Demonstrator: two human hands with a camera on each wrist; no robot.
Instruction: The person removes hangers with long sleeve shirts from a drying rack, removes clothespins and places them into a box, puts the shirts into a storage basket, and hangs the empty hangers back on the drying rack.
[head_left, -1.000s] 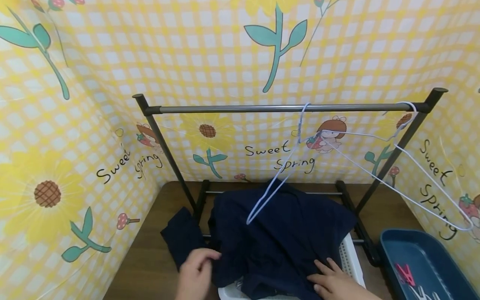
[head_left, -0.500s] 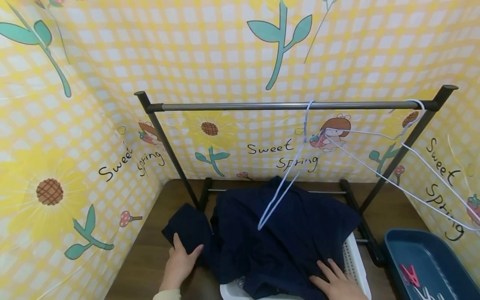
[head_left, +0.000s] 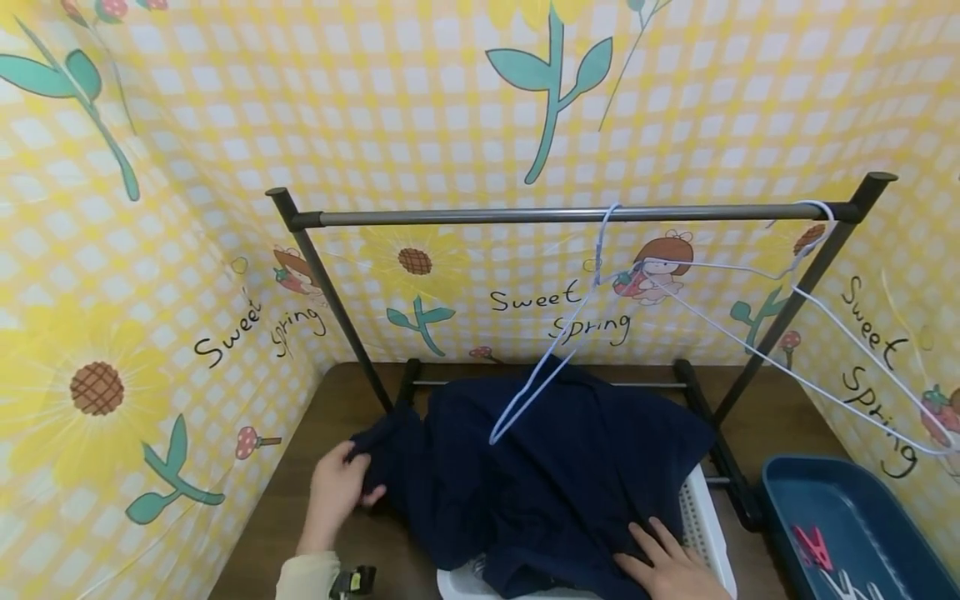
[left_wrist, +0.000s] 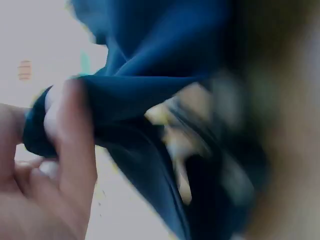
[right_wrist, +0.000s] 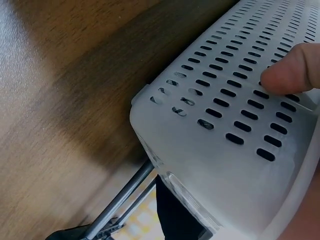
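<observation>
A navy garment (head_left: 555, 467) lies heaped over a white plastic basket (head_left: 716, 542), covering most of it. Its left part hangs past the basket toward the table. My left hand (head_left: 337, 487) grips that loose end; in the left wrist view the blue cloth (left_wrist: 125, 95) is bunched between thumb and fingers. At the basket's right side, my right hand (head_left: 671, 567) lays its spread fingers on the garment. The right wrist view shows a digit (right_wrist: 290, 72) of it against the perforated outer wall (right_wrist: 215, 95), so that hand straddles the rim.
A dark metal rack (head_left: 465, 217) stands behind the basket. Two wire hangers hang from its bar, one hanger (head_left: 528, 392) dropping in front of the garment, the other hanger (head_left: 720, 342) reaching right. A blue tray (head_left: 855, 483) at right holds clothespins (head_left: 812, 546). Patterned cloth walls surround the table (head_left: 277, 533).
My left hand has moved left onto the garment's loose end, which lay spread flat, and now bunches it in its grip. My right hand stays at the basket's side.
</observation>
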